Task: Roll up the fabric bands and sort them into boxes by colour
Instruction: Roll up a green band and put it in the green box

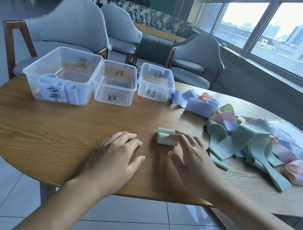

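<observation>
A rolled green fabric band point(165, 138) lies on the wooden table point(50, 130) between my hands. My right hand point(190, 156) reaches to it with straight fingers, the index fingertip touching the roll's right end. My left hand point(116, 157) rests flat on the table to the left, holding nothing. Three clear plastic boxes with handwritten labels stand at the back: a large one point(62, 77) holding blue rolls, a middle one point(115, 82) and a small one point(154, 82), both showing nothing inside. A heap of loose green, blue and pink bands point(237, 131) lies to the right.
A clear plastic bag point(298, 142) lies under the heap's right side. Grey chairs point(66, 27) stand behind the table, and a window runs along the right. The table's rounded edge is close to my forearms.
</observation>
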The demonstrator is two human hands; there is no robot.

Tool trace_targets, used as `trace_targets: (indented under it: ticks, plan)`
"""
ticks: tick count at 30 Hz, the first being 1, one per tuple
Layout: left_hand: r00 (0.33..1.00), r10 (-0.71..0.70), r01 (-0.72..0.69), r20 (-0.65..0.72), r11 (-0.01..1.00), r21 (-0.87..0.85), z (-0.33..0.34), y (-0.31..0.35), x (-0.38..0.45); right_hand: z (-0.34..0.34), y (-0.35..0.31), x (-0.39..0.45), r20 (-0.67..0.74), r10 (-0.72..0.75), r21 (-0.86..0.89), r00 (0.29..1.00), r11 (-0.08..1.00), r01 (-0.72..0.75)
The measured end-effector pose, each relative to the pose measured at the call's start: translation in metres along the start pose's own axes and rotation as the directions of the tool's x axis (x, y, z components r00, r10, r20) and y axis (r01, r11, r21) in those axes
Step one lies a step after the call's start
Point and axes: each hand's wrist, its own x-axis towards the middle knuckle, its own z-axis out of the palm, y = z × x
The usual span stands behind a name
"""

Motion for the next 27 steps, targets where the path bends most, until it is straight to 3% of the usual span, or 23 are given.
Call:
trace_targets:
  ticks: [9, 15, 27]
  plan:
    - [1.000, -0.014, 0.014, 0.005, 1.000, -0.017, 0.003, -0.001, 0.000, -0.001, 0.008, 0.020, -0.050, -0.029, -0.056, 0.998, 0.998, 0.027]
    - [1.000, -0.027, 0.027, -0.001, 1.000, -0.010, 0.001, 0.001, -0.001, 0.000, 0.011, 0.026, -0.083, 0.017, 0.013, 0.996, 1.000, -0.016]
    - [0.999, -0.034, 0.034, 0.015, 0.999, -0.019, -0.001, 0.004, -0.001, 0.006, 0.024, 0.056, -0.003, 0.046, 0.023, 0.999, 0.999, -0.045]
